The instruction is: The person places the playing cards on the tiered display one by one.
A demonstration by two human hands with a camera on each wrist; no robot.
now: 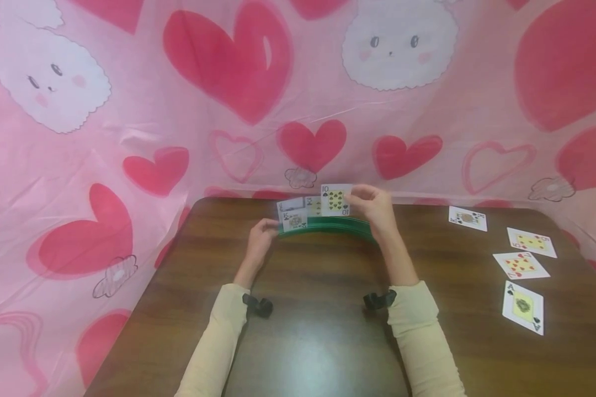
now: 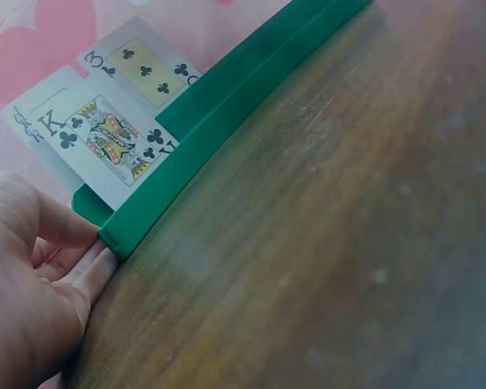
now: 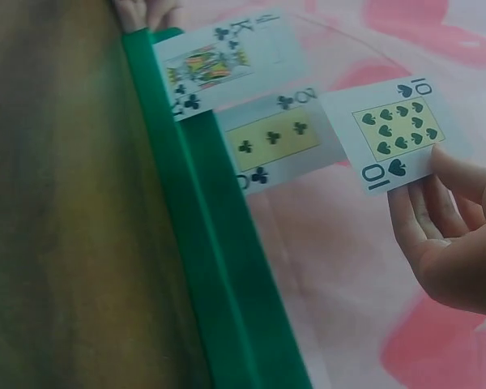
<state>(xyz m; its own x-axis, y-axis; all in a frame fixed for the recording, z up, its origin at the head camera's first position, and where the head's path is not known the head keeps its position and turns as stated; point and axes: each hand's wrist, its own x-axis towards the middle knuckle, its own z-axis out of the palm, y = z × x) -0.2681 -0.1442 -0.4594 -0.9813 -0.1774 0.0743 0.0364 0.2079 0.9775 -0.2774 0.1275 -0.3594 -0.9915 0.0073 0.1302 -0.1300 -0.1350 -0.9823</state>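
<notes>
A curved green card holder stands near the table's far edge. My left hand pinches its left end between thumb and fingers. Upright in the holder, toward that end, is a king of clubs, partly covering a joker. Beside them a three of clubs also stands in the holder. My right hand pinches a ten of spades by one edge, raised above the holder. In the right wrist view, the ten overlaps the upper edge of the three.
On the right of the brown table, several cards lie face up: a king, a red five, a red seven and an ace of spades. A pink heart-patterned sheet hangs behind the table.
</notes>
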